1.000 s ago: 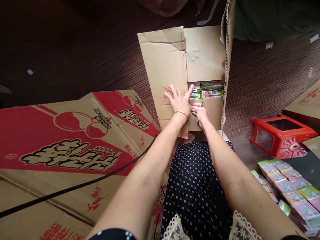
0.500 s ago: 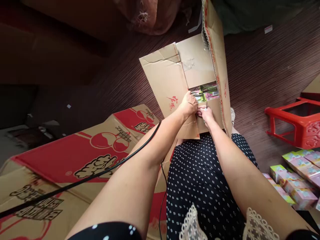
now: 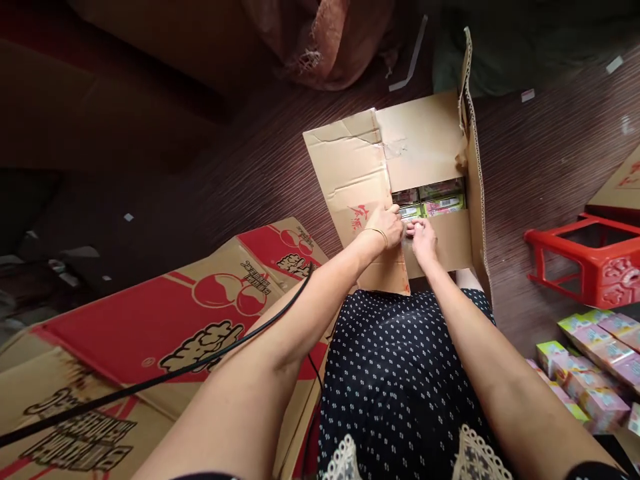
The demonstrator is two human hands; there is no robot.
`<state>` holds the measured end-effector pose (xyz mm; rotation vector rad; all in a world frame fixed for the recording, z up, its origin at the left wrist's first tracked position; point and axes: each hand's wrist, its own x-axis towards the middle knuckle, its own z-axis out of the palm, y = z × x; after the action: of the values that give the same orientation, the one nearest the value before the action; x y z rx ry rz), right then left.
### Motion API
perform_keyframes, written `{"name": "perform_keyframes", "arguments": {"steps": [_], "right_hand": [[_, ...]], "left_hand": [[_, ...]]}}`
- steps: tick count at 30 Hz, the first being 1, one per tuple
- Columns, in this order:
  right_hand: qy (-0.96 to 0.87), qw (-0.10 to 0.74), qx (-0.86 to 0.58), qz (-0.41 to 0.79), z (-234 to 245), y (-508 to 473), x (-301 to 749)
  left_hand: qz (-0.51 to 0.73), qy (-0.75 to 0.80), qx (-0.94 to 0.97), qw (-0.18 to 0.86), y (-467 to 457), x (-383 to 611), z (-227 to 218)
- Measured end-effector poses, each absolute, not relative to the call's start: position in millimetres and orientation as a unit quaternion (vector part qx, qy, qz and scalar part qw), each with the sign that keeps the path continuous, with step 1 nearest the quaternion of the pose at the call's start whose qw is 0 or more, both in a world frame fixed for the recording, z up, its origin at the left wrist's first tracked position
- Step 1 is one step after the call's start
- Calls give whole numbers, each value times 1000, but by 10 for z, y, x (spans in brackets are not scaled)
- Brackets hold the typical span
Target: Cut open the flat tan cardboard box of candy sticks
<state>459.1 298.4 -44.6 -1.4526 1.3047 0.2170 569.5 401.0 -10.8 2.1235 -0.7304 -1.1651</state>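
An open cardboard carton stands before my knees, with several green and pink packets visible in its gap. My left hand is closed, its fingers curled over the inner edge of the left carton flap, which has red lettering. Close beside it, my right hand is over the near flap. Its fingers are pinched near the left flap's edge; what they hold, if anything, is too small to make out. The carton's right flap stands up.
A large red and brown carton lies at the left, a black cable crossing in front of it. On the right are a red plastic stool and stacked pink and yellow boxes. A reddish sack lies at the back.
In view, the carton and both hands sit slightly lower and farther right. The right flap leans farther outward, showing its inner face. My left hand remains on the left flap.
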Motion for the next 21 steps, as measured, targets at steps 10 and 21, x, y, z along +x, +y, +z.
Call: {"name": "perform_keyframes", "arguments": {"steps": [10,21], "right_hand": [[405,475,-770,133,-963,2633,5937],[476,415,-754,177,-707,2684,6116]], "left_hand": [[-401,-609,675,-111,3575,5908,-237],[-331,-615,715,15,4453,5995,456]]}}
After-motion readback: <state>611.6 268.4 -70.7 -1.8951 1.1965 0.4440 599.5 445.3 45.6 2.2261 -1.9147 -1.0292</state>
